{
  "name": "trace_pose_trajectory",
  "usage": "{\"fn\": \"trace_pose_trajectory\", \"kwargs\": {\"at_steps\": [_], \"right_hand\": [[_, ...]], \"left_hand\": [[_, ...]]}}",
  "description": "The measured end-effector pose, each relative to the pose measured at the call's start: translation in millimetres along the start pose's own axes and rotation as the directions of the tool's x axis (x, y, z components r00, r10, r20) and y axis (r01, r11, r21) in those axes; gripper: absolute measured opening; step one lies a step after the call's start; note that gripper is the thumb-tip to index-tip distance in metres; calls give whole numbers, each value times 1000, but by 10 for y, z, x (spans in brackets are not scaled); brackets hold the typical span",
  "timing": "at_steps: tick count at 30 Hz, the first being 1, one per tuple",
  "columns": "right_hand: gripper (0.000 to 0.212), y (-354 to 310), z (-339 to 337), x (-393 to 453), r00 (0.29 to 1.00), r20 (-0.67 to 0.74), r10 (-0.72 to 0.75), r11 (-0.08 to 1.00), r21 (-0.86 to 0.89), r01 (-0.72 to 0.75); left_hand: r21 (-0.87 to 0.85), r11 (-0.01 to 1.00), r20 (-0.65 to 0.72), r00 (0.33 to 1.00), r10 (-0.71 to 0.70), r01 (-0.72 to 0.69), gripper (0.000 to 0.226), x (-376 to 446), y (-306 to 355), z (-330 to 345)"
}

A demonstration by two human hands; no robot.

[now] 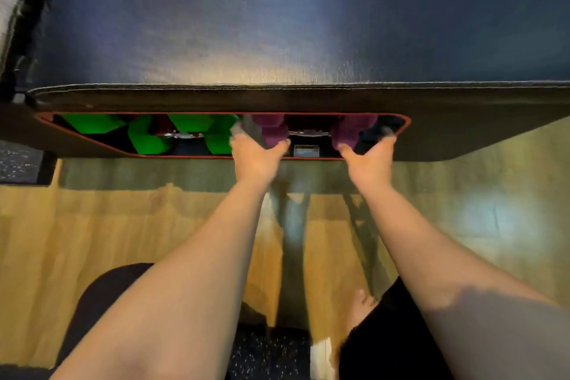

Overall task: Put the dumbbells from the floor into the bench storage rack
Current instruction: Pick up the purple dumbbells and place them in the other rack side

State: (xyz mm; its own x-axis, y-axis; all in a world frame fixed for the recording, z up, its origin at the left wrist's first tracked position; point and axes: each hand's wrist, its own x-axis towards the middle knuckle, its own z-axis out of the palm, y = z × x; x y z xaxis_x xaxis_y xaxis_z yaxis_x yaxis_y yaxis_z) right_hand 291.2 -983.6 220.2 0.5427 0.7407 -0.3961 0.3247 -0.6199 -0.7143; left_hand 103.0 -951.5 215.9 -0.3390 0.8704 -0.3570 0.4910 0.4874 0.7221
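Left hand (253, 154): we gripped one purple dumbbell (271, 129) head in the rack (401, 123).
Right hand (370, 157): we clasped the other head.
Green dumbbells (148, 136): stored leftward.

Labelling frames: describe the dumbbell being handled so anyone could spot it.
Under the dark bench pad, find the red-rimmed storage rack. The purple dumbbell sits in its right half, both hands at its ends; its neighbours to the left are green.
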Motion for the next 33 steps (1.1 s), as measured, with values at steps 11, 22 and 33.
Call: {"fn": "trace_pose_trajectory", "kwargs": {"at_steps": [11,22,33], "right_hand": [[118,369,754,916,868,-370,-331,927,44,372],[109,375,818,914,831,-415,-370,906,34,421],[101,582,812,944,845,-376,-381,834,255,490]], "left_hand": [[-93,959,-325,918,226,-269,126,798,-413,1058],[-154,877,-468,815,342,-456,108,818,-374,1048],[-317,848,-414,866,279,-425,131,818,-548,1064]]}}
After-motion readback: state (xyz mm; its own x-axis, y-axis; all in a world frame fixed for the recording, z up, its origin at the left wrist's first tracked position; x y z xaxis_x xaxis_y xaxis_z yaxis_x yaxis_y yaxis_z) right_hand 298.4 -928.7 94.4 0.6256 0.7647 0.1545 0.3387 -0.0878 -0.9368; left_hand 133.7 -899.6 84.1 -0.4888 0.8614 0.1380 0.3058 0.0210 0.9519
